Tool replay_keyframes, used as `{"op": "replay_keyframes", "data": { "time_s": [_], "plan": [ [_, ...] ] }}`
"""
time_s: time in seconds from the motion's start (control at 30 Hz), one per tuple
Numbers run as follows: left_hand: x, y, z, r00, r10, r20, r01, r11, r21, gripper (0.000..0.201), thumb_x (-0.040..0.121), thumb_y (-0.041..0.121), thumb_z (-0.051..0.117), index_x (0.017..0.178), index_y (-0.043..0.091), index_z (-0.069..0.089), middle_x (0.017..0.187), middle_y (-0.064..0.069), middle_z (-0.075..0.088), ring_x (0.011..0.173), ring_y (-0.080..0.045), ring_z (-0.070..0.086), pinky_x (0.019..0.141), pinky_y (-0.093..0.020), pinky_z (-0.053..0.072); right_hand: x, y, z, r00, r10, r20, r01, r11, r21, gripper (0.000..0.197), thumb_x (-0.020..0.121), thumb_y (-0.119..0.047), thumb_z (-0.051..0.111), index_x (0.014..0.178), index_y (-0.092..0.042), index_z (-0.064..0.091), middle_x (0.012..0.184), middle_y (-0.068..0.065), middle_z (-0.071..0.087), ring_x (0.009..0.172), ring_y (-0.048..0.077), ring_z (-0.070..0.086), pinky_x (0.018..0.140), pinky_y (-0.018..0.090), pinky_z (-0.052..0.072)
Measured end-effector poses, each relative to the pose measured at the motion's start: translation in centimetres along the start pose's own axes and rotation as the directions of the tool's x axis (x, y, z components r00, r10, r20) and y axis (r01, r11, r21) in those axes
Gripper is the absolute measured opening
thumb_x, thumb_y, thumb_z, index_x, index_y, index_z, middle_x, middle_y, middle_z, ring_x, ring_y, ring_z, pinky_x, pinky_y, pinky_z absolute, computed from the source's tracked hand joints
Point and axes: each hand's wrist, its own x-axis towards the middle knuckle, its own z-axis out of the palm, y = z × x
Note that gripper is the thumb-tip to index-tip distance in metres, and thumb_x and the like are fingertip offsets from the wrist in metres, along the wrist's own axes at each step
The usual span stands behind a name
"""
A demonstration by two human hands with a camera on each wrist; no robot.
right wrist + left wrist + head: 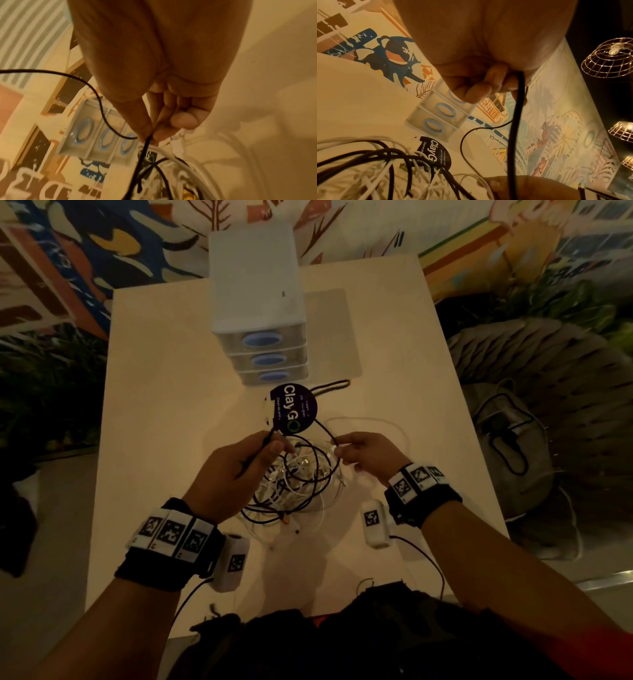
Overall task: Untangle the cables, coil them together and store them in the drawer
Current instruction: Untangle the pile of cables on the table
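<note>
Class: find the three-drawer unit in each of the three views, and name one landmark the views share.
Head: drawer unit at top centre, at the table's far end.
Left wrist: centre, tilted, partly behind the left hand.
Right wrist: lower left, drawer fronts beside the right hand.
Shared landmark: the round black sticker just in front of the unit.

left hand [236, 470] pinching, right hand [363, 453] pinching

Dim, warm amber light, soft shadows, grainy blur, wide-angle bending at the edges of every view
</note>
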Motion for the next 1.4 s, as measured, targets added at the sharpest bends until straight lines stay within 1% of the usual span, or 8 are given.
{"op": "replay_keyframes", "data": {
  "time_s": [0.1, 0.27, 0.53, 0.73, 0.87, 1.0, 1.13, 1.4],
  "plan": [
    [-0.4, -0.9, 0.2, 0.995, 0.071, 0.066, -0.075, 0.995, 0.064, 0.024, 0.101, 0.048, 0.054, 0.108, 0.039, 0.075, 0.087, 0.031, 0.071, 0.079, 0.009, 0.066, 0.068, -0.014, 0.047, -1.1, 0.4, -0.4, 0.999, -0.034, -0.001, 0.033, 0.962, 0.273, 0.015, 0.092, -0.004, 0.070, 0.102, -0.013, 0.066, 0.085, 0.007, 0.072, 0.073, 0.015, 0.068, 0.064, 0.025, 0.056],
    [-1.6, -2.9, 1.7, 0.916, 0.077, 0.394, -0.190, 0.947, 0.257, 0.035, 0.088, 0.072, 0.051, 0.110, 0.054, 0.072, 0.074, 0.020, 0.064, 0.068, 0.002, 0.059, 0.060, -0.022, 0.046, -2.9, 2.0, -2.2, 0.986, -0.148, -0.077, 0.165, 0.927, 0.336, 0.012, 0.090, 0.007, 0.068, 0.097, 0.001, 0.061, 0.098, 0.021, 0.074, 0.089, 0.029, 0.075, 0.080, 0.036, 0.062],
    [-1.7, -3.3, 4.5, 0.773, -0.263, 0.577, -0.008, 0.906, 0.423, 0.049, 0.091, 0.029, 0.063, 0.137, 0.046, 0.057, 0.125, 0.019, 0.064, 0.106, -0.005, 0.063, 0.093, -0.031, 0.053, -4.3, 1.8, -4.1, 0.957, -0.258, -0.133, 0.274, 0.953, 0.125, 0.012, 0.092, 0.004, 0.066, 0.092, -0.007, 0.061, 0.088, 0.015, 0.070, 0.081, 0.027, 0.075, 0.082, 0.041, 0.062],
    [0.5, -3.5, 4.8, 0.886, -0.380, 0.266, 0.324, 0.917, 0.232, 0.045, 0.101, 0.054, 0.047, 0.118, 0.020, 0.072, 0.108, -0.003, 0.076, 0.096, -0.023, 0.071, 0.090, -0.047, 0.056, -5.7, 1.8, -3.3, 0.926, -0.374, -0.044, 0.376, 0.921, 0.098, 0.018, 0.088, 0.002, 0.073, 0.092, -0.015, 0.071, 0.097, 0.011, 0.078, 0.100, 0.027, 0.074, 0.093, 0.032, 0.056],
    [1.9, -3.1, 6.6, 0.841, -0.515, 0.164, 0.513, 0.856, 0.057, 0.066, 0.094, 0.067, 0.048, 0.085, 0.007, 0.071, 0.076, -0.009, 0.076, 0.063, -0.022, 0.074, 0.066, -0.043, 0.063, -6.7, 2.1, -2.6, 0.913, -0.408, 0.013, 0.405, 0.909, 0.100, 0.019, 0.087, 0.003, 0.073, 0.097, -0.012, 0.073, 0.102, 0.012, 0.077, 0.104, 0.030, 0.073, 0.098, 0.040, 0.055],
    [2.2, -4.0, 7.8, 0.785, -0.618, 0.026, 0.611, 0.768, -0.193, 0.046, 0.092, 0.052, 0.066, 0.101, 0.008, 0.057, 0.080, -0.014, 0.074, 0.061, -0.024, 0.073, 0.048, -0.030, 0.056, -7.5, 2.3, -2.6, 0.917, -0.398, 0.038, 0.397, 0.917, 0.017, 0.019, 0.091, 0.005, 0.067, 0.099, -0.009, 0.076, 0.101, 0.007, 0.078, 0.103, 0.022, 0.073, 0.097, 0.037, 0.056],
    [2.4, -4.4, 7.5, 0.813, -0.574, -0.098, 0.524, 0.795, -0.306, 0.025, 0.097, 0.018, 0.066, 0.102, 0.013, 0.043, 0.087, -0.015, 0.069, 0.060, -0.022, 0.070, 0.049, -0.032, 0.056, -8.5, 1.9, -1.7, 0.930, -0.354, 0.103, 0.361, 0.930, -0.066, 0.007, 0.091, -0.018, 0.074, 0.096, -0.015, 0.078, 0.094, 0.001, 0.078, 0.094, 0.018, 0.074, 0.091, 0.034, 0.057],
    [2.8, -5.6, 4.6, 0.912, -0.327, -0.246, 0.320, 0.945, -0.069, 0.024, 0.103, 0.028, 0.053, 0.123, 0.036, 0.063, 0.080, 0.001, 0.070, 0.065, -0.014, 0.064, 0.065, -0.036, 0.055, -7.9, 0.7, 0.4, 0.942, -0.212, 0.258, 0.273, 0.934, -0.230, 0.033, 0.088, -0.044, 0.074, 0.114, -0.035, 0.056, 0.093, -0.010, 0.077, 0.088, 0.004, 0.073, 0.088, 0.026, 0.056]
  ]
}}
